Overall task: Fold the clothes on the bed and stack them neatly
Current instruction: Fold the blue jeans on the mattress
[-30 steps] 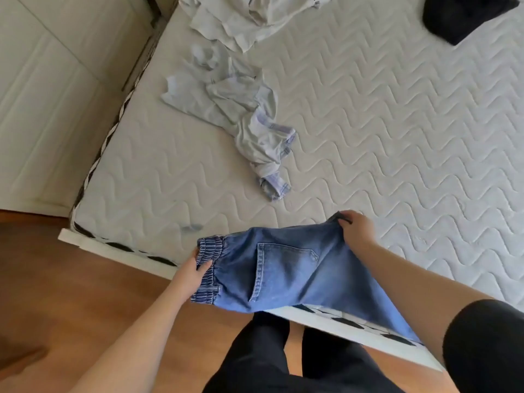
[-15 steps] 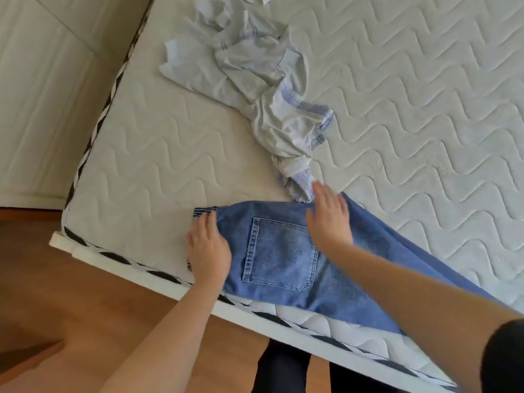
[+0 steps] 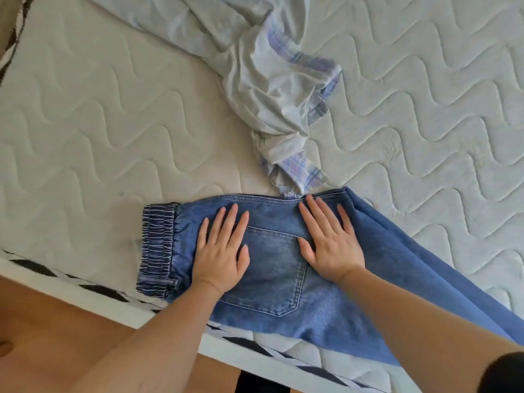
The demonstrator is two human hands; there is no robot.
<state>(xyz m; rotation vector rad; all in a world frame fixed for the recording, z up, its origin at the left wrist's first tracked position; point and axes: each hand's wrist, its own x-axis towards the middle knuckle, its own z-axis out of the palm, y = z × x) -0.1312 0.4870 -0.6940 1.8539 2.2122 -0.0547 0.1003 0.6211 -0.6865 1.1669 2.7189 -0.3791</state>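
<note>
The jeans (image 3: pixel 283 268) lie flat at the near edge of the bed (image 3: pixel 85 123), long axis running from the waistband at left to the legs trailing off lower right. The left hand (image 3: pixel 221 251) and right hand (image 3: pixel 330 242) press flat on them, fingers straight, gripping nothing. The right hand is nearer the legs, so the fold probably starts there.

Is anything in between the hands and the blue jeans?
No. Both the left hand and the right hand lie flat on the jeans. The crumpled pale shirt only meets the jeans' far edge, beyond the fingertips.
</note>
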